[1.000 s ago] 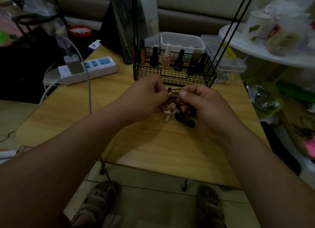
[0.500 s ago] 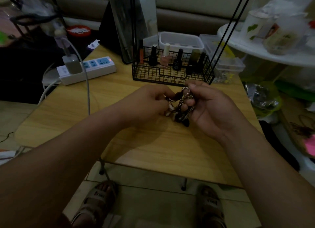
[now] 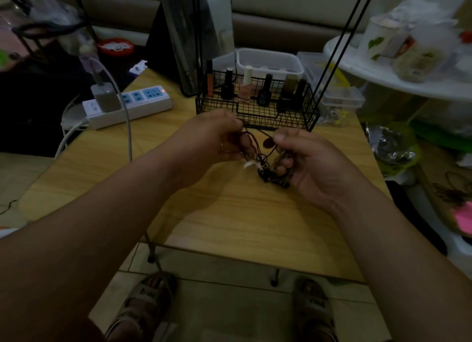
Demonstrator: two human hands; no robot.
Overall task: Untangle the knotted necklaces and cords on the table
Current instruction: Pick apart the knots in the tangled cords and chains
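A knotted bundle of dark cords and necklaces (image 3: 265, 163) hangs between both hands just above the wooden table (image 3: 229, 214). It carries a small white flower charm (image 3: 251, 165), a dark oval pendant (image 3: 267, 143) and a metal chain. My left hand (image 3: 217, 137) pinches reddish-brown cord loops and holds them up and to the left. My right hand (image 3: 306, 160) grips the chain and the dark lower part of the tangle, fingers curled round it. Part of the bundle is hidden in my right palm.
A black wire basket (image 3: 255, 111) with several nail polish bottles stands just behind the hands. A white power strip (image 3: 130, 105) with a charger and cable lies at the back left. Plastic boxes (image 3: 332, 94) sit at the back right. A white shelf (image 3: 396, 81) stands right.
My left hand has lifted and drawn cord loops out to the left, spreading the tangle. My right hand has sunk a little with the chain still in its grip.
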